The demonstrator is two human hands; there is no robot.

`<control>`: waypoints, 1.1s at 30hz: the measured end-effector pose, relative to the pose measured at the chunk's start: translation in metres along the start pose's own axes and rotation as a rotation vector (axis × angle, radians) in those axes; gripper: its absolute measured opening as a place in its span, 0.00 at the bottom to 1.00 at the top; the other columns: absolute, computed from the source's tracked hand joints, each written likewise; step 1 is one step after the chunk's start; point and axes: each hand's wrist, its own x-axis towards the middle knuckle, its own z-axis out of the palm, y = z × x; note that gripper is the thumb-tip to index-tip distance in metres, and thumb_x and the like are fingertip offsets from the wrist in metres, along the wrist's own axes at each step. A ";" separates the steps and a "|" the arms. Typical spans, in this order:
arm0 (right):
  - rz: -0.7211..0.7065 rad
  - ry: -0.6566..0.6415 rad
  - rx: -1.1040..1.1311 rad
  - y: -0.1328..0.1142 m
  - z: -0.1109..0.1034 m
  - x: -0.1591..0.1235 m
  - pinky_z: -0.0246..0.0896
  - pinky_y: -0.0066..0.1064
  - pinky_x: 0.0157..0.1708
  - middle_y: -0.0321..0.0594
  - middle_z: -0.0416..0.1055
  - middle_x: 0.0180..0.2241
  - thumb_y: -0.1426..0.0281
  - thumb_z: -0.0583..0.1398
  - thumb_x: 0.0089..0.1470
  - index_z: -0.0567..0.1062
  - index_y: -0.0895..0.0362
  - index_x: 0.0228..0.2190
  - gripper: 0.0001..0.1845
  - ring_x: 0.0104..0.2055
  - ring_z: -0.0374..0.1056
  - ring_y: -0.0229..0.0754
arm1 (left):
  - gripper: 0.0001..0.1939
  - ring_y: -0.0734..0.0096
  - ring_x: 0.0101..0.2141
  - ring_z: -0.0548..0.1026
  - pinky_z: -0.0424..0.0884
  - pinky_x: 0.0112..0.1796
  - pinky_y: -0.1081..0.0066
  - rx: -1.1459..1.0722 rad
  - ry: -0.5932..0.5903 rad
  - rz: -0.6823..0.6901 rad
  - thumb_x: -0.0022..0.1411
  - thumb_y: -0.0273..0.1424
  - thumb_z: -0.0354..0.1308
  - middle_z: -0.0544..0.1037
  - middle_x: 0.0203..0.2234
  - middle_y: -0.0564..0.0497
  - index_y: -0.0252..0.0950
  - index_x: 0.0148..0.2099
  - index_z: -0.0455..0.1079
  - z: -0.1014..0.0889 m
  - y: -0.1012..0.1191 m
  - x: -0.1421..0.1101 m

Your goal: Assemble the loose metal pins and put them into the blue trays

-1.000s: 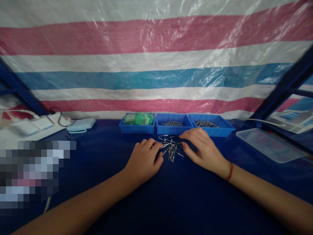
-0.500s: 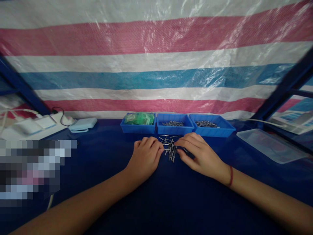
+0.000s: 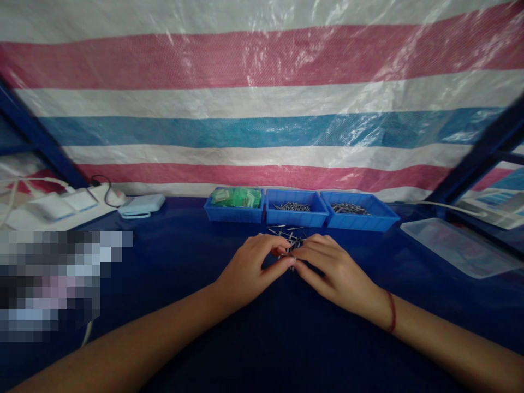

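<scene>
We have similar pieces already in the middle bin [image 3: 297,219] and right bin [image 3: 362,222]; loose metal pins [image 3: 293,238] lie unbinned on our worktop [image 3: 278,338]. Our left hand [image 3: 245,267] and right hand [image 3: 341,273] curl partly around them, grip unclear.

And here the curled fingers of the left hand [image 3: 249,267] and right hand [image 3: 338,270] cover much of the pile of thin silver metal pins [image 3: 291,236]; whether either grips one, you can't tell! Over at the left edge, coarse blocks blur out some object, its shape lost, while the white plastic power strip [image 3: 77,210] runs out of view. Both forearms are cut off too, and the pins inside the blue plastic bins [image 3: 297,217] are too small to count.
</scene>
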 end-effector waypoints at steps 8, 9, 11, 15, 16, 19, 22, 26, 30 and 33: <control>0.030 -0.011 0.028 -0.001 0.000 0.000 0.55 0.34 0.36 0.39 0.73 0.30 0.70 0.53 0.58 0.73 0.56 0.33 0.09 0.34 0.66 0.41 | 0.04 0.71 0.34 0.73 0.66 0.38 0.70 -0.039 -0.009 -0.010 0.62 0.30 0.53 0.75 0.31 0.52 0.36 0.36 0.67 -0.001 0.001 0.002; 0.029 -0.013 0.029 -0.001 0.000 0.000 0.54 0.34 0.36 0.39 0.73 0.30 0.70 0.53 0.58 0.73 0.57 0.33 0.09 0.34 0.66 0.41 | 0.04 0.71 0.34 0.72 0.67 0.38 0.70 -0.038 -0.009 -0.011 0.62 0.30 0.53 0.75 0.31 0.52 0.36 0.36 0.68 -0.001 0.001 0.001; 0.022 -0.015 0.027 -0.001 0.000 0.000 0.54 0.34 0.35 0.39 0.73 0.30 0.70 0.54 0.58 0.73 0.57 0.33 0.08 0.34 0.66 0.41 | 0.03 0.71 0.34 0.72 0.67 0.38 0.70 -0.037 -0.008 -0.017 0.62 0.30 0.54 0.75 0.31 0.52 0.36 0.37 0.68 -0.001 0.001 0.001; 0.009 -0.002 0.019 -0.003 -0.001 0.001 0.54 0.34 0.34 0.39 0.72 0.29 0.71 0.54 0.57 0.73 0.57 0.33 0.08 0.33 0.65 0.40 | 0.04 0.71 0.34 0.73 0.68 0.39 0.70 -0.046 -0.003 -0.015 0.62 0.30 0.54 0.75 0.31 0.52 0.36 0.37 0.68 -0.001 0.000 0.001; 0.007 0.002 0.019 -0.003 -0.001 0.001 0.54 0.34 0.34 0.39 0.72 0.28 0.72 0.53 0.57 0.73 0.57 0.33 0.08 0.33 0.65 0.40 | 0.04 0.71 0.34 0.73 0.68 0.39 0.70 -0.048 -0.001 -0.013 0.62 0.30 0.54 0.75 0.31 0.52 0.37 0.37 0.68 -0.001 0.000 0.001; 0.010 0.009 0.017 -0.003 0.000 0.002 0.54 0.34 0.33 0.39 0.72 0.28 0.72 0.53 0.57 0.73 0.57 0.32 0.08 0.33 0.65 0.41 | 0.03 0.71 0.34 0.73 0.68 0.39 0.70 -0.051 0.004 -0.007 0.62 0.30 0.54 0.75 0.31 0.52 0.37 0.37 0.68 0.000 0.000 0.002; 0.020 0.002 0.019 -0.002 0.000 0.001 0.54 0.34 0.34 0.39 0.72 0.28 0.72 0.53 0.57 0.73 0.57 0.31 0.08 0.33 0.65 0.41 | 0.03 0.71 0.34 0.73 0.68 0.39 0.70 -0.052 0.005 0.005 0.62 0.29 0.53 0.75 0.31 0.52 0.37 0.37 0.68 0.000 0.001 0.002; 0.032 -0.002 0.021 -0.002 0.000 0.000 0.54 0.34 0.35 0.39 0.72 0.29 0.72 0.53 0.56 0.72 0.57 0.32 0.08 0.33 0.65 0.41 | 0.03 0.72 0.35 0.73 0.68 0.39 0.71 -0.056 0.009 0.013 0.62 0.28 0.54 0.75 0.32 0.52 0.36 0.38 0.68 0.000 0.000 0.001; 0.048 0.008 0.030 -0.002 0.000 0.000 0.54 0.34 0.34 0.39 0.71 0.29 0.73 0.54 0.56 0.72 0.57 0.31 0.06 0.33 0.65 0.41 | 0.03 0.72 0.36 0.73 0.68 0.40 0.71 -0.058 0.014 0.016 0.62 0.28 0.53 0.75 0.33 0.51 0.36 0.38 0.67 0.000 -0.001 0.001; 0.060 0.033 0.047 -0.003 0.000 0.000 0.54 0.35 0.34 0.39 0.72 0.29 0.73 0.55 0.56 0.71 0.57 0.32 0.05 0.33 0.64 0.40 | 0.03 0.71 0.36 0.73 0.68 0.40 0.70 -0.050 0.028 0.016 0.62 0.28 0.53 0.75 0.33 0.52 0.36 0.39 0.67 0.000 -0.001 0.001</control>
